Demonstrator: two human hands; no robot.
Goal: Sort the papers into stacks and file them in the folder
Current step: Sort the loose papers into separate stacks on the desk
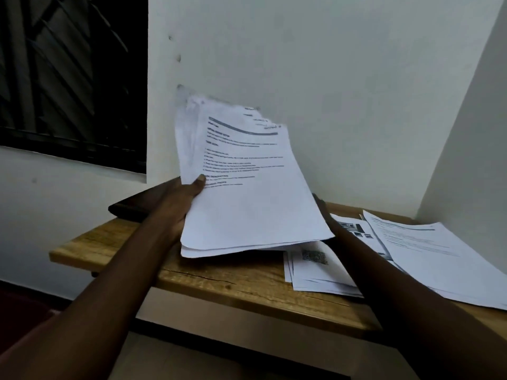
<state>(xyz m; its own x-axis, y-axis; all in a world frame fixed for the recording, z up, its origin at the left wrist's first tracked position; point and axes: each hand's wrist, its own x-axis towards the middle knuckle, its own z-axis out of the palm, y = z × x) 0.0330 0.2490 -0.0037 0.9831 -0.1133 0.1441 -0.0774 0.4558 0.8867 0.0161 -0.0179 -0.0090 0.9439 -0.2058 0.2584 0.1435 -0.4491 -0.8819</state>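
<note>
A sheaf of printed white papers (247,187) is held tilted above the wooden table (219,281). My left hand (181,204) grips its left edge, thumb on the top sheet. My right hand (323,215) reaches under the sheaf's right side, and the paper hides its fingers. A dark folder (129,207) lies at the table's back left, partly behind my left hand. Two more paper stacks lie on the table: one under the sheaf (318,272) and one at the right (428,253).
The table stands against a white wall, with a wall corner at the right. A dark window (71,78) fills the upper left. The table's left end and front edge hang free over the floor.
</note>
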